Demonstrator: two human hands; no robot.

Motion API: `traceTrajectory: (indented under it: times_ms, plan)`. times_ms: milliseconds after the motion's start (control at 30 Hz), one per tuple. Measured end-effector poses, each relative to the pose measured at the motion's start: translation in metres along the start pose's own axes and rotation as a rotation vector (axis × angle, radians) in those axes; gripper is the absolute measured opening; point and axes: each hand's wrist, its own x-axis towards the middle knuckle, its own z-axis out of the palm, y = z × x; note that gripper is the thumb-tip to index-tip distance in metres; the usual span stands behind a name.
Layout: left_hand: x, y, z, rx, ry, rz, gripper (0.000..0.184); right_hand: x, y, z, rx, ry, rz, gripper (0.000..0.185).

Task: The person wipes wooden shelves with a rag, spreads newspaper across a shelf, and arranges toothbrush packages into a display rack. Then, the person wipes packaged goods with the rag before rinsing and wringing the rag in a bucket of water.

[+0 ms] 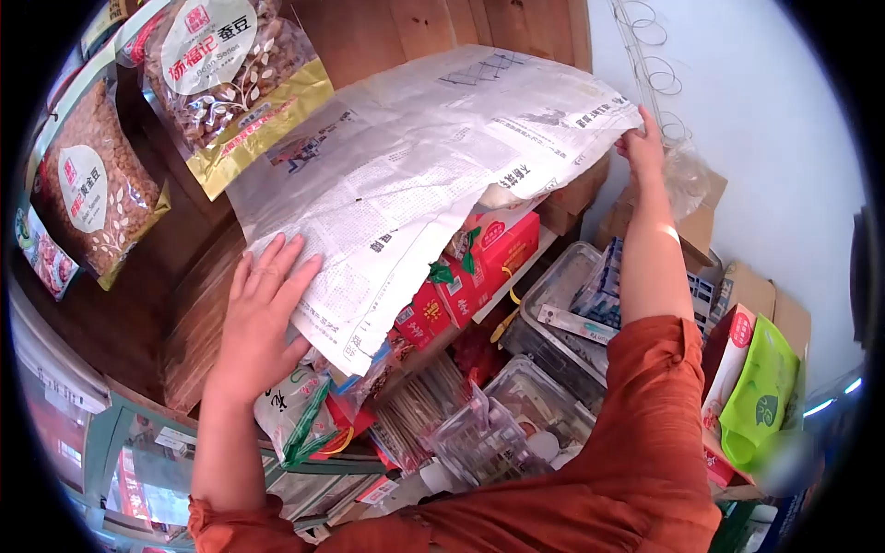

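A large sheet of newspaper [396, 157] lies spread over goods on a wooden shelf, its front edge torn and hanging. My left hand [267, 318] rests with spread fingers on the sheet's lower left edge. At the upper right, my right hand [643, 147] pinches the sheet's far right corner. Red boxes [498, 249] and part of a clear bag show under the paper's front edge.
Large snack bags [230, 74] hang at the upper left, with another bag [97, 180] beside them. Clear plastic bins [544, 396] stand below the shelf. A green bag [761, 387] and cardboard boxes are at the right, near the white wall [756, 120]. Glass cases fill the lower left.
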Motion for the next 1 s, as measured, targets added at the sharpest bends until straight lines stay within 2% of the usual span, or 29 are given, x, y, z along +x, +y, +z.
traceTrajectory:
  times_ms: [33, 100, 133, 200, 233, 300, 367, 400, 433, 500, 533, 600, 633, 700, 767, 833, 933, 1000]
  plan:
    - [0.000, -0.005, 0.011, -0.001, -0.001, 0.006, 0.069, 0.004, 0.005, 0.000, -0.001, 0.006, 0.002, 0.050]
    - [-0.001, -0.020, 0.027, -0.024, 0.185, 0.168, 0.058, 0.016, 0.016, 0.005, 0.110, -0.034, -0.030, 0.041]
    - [0.000, -0.021, 0.027, -0.025, 0.187, 0.177, 0.058, 0.021, 0.020, 0.007, 0.183, -0.001, -0.038, 0.029]
    - [-0.001, -0.020, 0.028, -0.188, 0.247, 0.107, 0.039, 0.031, 0.021, 0.008, 0.186, 0.046, -0.051, 0.026]
    - [-0.004, -0.019, 0.033, -0.188, 0.247, 0.117, 0.039, 0.035, 0.021, 0.010, 0.192, 0.084, -0.058, 0.024]
    - [-0.012, -0.019, 0.043, -0.662, 0.361, -0.381, 0.028, 0.052, 0.021, 0.013, 0.155, 0.112, -0.089, 0.022]
    - [-0.011, -0.024, 0.040, -0.673, 0.358, -0.440, 0.026, 0.071, 0.021, 0.016, -0.235, 0.194, -0.164, 0.025]
    - [-0.011, -0.026, 0.038, -0.688, 0.356, -0.501, 0.027, 0.062, 0.001, 0.023, -0.318, 0.240, -0.135, 0.035]
    - [-0.010, -0.027, 0.037, -0.703, 0.352, -0.564, 0.031, 0.062, -0.007, 0.032, -0.316, 0.237, -0.130, 0.035]
    - [0.000, -0.027, 0.034, -0.709, 0.417, -0.540, 0.031, 0.065, -0.016, 0.051, -0.234, 0.412, -0.326, 0.048]
    - [0.002, -0.032, 0.033, -0.732, 0.420, -0.597, 0.032, 0.059, -0.024, 0.062, -0.230, 0.411, -0.320, 0.048]
    - [0.004, -0.045, 0.034, -0.809, 0.438, -0.663, 0.033, 0.052, -0.035, 0.077, 0.294, 0.298, -0.429, 0.059]
    - [0.005, -0.046, 0.035, -0.804, 0.437, -0.664, 0.033, 0.054, -0.029, 0.078, 0.298, 0.298, -0.425, 0.059]
    - [0.008, -0.046, 0.037, -0.905, 0.535, -0.670, 0.031, 0.056, -0.015, 0.078, 0.574, 0.193, -0.222, 0.062]
    - [0.006, -0.050, 0.035, -0.809, 0.515, -0.674, 0.032, 0.054, -0.004, 0.078, 0.491, 0.233, -0.239, 0.056]
    - [-0.001, -0.059, 0.035, -0.922, 0.520, -0.697, 0.031, 0.056, 0.006, 0.078, 0.056, 0.436, -0.398, 0.052]
    - [-0.006, -0.065, 0.036, -0.952, 0.517, -0.709, 0.030, 0.063, 0.017, 0.073, 0.157, 0.454, -0.396, 0.046]
    - [-0.008, -0.064, 0.039, -0.973, 0.542, -0.697, 0.030, 0.079, 0.036, 0.065, 0.109, 0.398, -0.407, 0.045]
